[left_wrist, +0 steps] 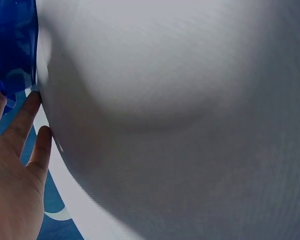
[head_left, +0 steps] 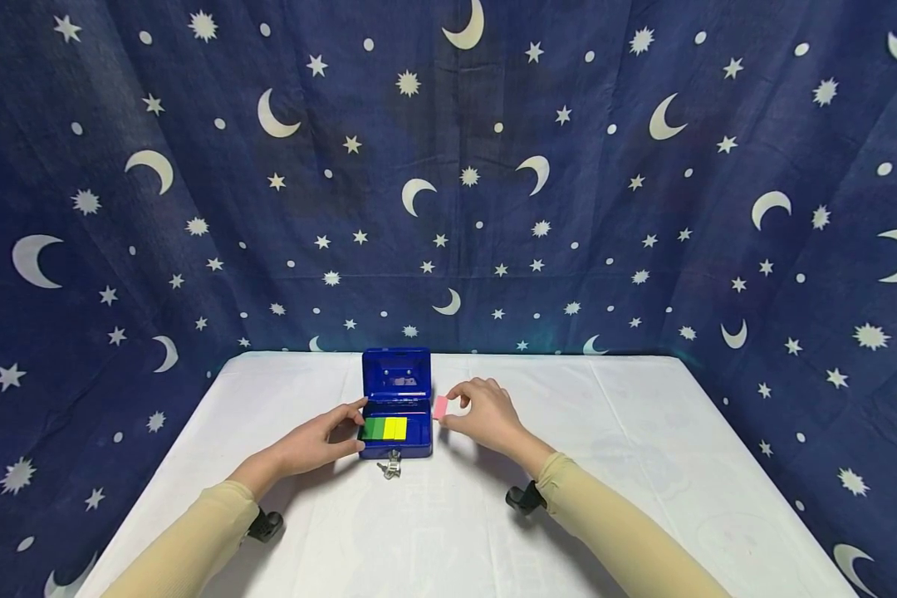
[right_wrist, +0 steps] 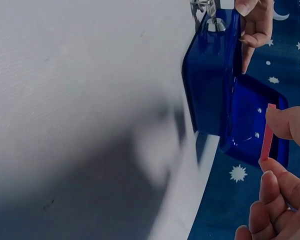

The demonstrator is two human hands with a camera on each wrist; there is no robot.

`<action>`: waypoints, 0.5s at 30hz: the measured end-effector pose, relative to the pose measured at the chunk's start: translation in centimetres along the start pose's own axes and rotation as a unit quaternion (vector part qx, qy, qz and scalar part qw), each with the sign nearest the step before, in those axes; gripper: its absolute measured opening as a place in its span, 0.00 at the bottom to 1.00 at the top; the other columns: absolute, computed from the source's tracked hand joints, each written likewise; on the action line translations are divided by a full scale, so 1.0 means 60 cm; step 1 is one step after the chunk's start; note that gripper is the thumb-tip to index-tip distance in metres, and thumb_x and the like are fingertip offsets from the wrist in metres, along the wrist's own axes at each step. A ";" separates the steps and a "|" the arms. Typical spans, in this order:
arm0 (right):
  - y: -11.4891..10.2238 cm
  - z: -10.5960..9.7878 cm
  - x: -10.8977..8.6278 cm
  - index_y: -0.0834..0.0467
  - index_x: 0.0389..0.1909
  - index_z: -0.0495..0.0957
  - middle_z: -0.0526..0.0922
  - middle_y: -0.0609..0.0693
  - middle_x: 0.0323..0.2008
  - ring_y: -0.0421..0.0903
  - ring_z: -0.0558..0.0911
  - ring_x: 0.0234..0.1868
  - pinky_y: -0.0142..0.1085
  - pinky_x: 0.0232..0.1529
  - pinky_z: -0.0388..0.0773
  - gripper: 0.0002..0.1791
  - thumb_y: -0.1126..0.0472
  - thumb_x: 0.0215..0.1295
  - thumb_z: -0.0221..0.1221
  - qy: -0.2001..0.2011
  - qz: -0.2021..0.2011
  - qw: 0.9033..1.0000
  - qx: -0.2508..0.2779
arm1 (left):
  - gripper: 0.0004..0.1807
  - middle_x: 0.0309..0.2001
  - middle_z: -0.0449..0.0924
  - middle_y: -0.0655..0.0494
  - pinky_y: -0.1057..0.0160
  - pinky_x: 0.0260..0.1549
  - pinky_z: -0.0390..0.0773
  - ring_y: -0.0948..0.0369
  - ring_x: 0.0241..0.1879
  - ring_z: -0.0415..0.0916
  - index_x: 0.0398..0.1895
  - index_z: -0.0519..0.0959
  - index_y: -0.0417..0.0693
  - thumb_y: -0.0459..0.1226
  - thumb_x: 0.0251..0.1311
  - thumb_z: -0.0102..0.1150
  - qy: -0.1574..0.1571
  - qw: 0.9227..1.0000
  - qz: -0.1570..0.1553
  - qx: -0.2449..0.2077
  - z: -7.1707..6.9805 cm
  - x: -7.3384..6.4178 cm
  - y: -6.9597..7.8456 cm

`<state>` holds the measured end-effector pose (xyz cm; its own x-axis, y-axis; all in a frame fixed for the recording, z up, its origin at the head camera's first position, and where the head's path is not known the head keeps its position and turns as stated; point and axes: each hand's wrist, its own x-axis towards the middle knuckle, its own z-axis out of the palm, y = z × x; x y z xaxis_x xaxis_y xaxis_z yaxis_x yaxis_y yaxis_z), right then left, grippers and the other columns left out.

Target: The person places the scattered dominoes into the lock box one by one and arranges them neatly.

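Note:
My right hand (head_left: 489,414) pinches a small flat pink block (head_left: 440,407) upright between thumb and fingertips, just off the right side of a blue metal cash box (head_left: 420,432). In the right wrist view the pink block (right_wrist: 267,134) shows its narrow edge, with the other fingers curled below. The box's lid (head_left: 396,373) is raised at the back. Inside stands a row of green blocks (head_left: 373,428) and yellow blocks (head_left: 395,428) toward the left. My left hand (head_left: 316,442) rests its thumb and fingertips along the box's left side, fingers spread in the left wrist view.
A lock with keys (head_left: 391,467) hangs at the box's front. The box stands on a white-covered table (head_left: 643,498), its far edge near a dark blue curtain (head_left: 493,208) with moons and stars. Both wrists wear black camera mounts (head_left: 526,498).

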<state>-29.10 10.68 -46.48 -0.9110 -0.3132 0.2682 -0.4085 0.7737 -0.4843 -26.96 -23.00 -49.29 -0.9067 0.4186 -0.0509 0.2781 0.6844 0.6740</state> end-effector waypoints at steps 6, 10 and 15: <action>-0.011 0.006 0.004 0.49 0.44 0.85 0.74 0.42 0.28 0.45 0.70 0.37 0.41 0.40 0.65 0.20 0.45 0.52 0.72 -0.009 -0.004 1.000 0.003 | 0.20 0.79 0.55 0.62 0.40 0.70 0.56 0.52 0.76 0.55 0.52 0.72 0.58 0.54 0.66 0.65 0.000 1.000 0.001 -0.003 -0.001 0.001 0.001; -0.017 0.011 0.007 0.48 0.44 0.84 0.73 0.40 0.27 0.45 0.70 0.38 0.40 0.40 0.65 0.20 0.44 0.52 0.71 -0.016 -0.002 1.000 0.001 | 0.20 0.79 0.55 0.61 0.40 0.71 0.56 0.52 0.77 0.54 0.52 0.72 0.59 0.54 0.66 0.65 0.000 1.000 0.001 0.001 0.000 0.002 0.000; -0.021 0.018 0.012 0.48 0.44 0.84 0.73 0.41 0.28 0.45 0.69 0.37 0.41 0.40 0.65 0.21 0.43 0.53 0.72 -0.027 -0.002 1.000 0.002 | 0.19 0.79 0.55 0.61 0.40 0.70 0.56 0.52 0.77 0.53 0.52 0.71 0.59 0.54 0.66 0.65 0.000 1.000 0.001 0.001 0.000 0.003 -0.002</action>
<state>-29.29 8.88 -46.55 -0.9113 -0.3449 0.2248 -0.4116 0.7700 -0.4876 -27.16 -22.98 -49.36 -0.9058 0.4208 -0.0499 0.2808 0.6842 0.6731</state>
